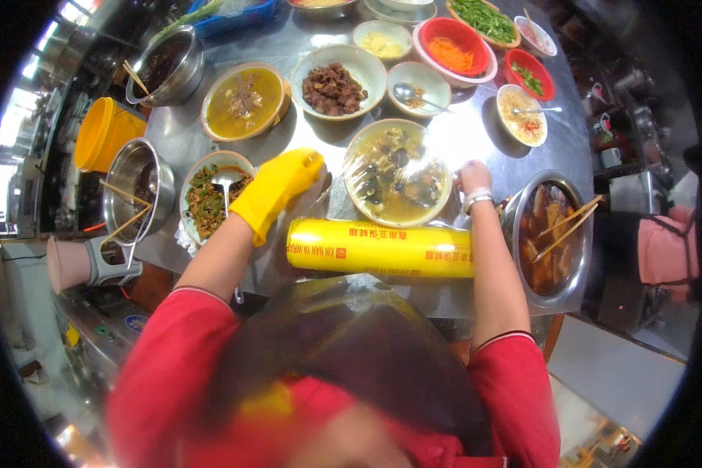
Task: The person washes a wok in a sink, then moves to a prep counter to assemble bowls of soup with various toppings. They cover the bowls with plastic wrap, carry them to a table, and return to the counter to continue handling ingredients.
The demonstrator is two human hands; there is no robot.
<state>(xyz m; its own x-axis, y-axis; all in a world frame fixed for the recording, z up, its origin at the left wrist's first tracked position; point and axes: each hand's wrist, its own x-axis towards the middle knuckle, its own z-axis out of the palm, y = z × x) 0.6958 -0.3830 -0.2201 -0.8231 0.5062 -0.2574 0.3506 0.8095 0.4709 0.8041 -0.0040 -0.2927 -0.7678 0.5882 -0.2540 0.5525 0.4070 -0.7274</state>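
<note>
Clear plastic wrap lies creased and shiny over a bowl of soup with dark pieces in it. To the left of the bowl is my left hand in a yellow rubber glove, its fingers curled into a fist. My right hand, bare with a bracelet at the wrist, has its fingers bent at the bowl's right side. Both hands appear to grip the film's sides, though its edges are hard to make out. A yellow printed roll of wrap lies between the bowl and my body, partly behind my right forearm.
A bowl of chopped greens with a spoon stands left. Meat-chunk and yellow soup bowls sit beyond. At right is a steel pot with chopsticks. Small ingredient bowls crowd the far side of the steel table.
</note>
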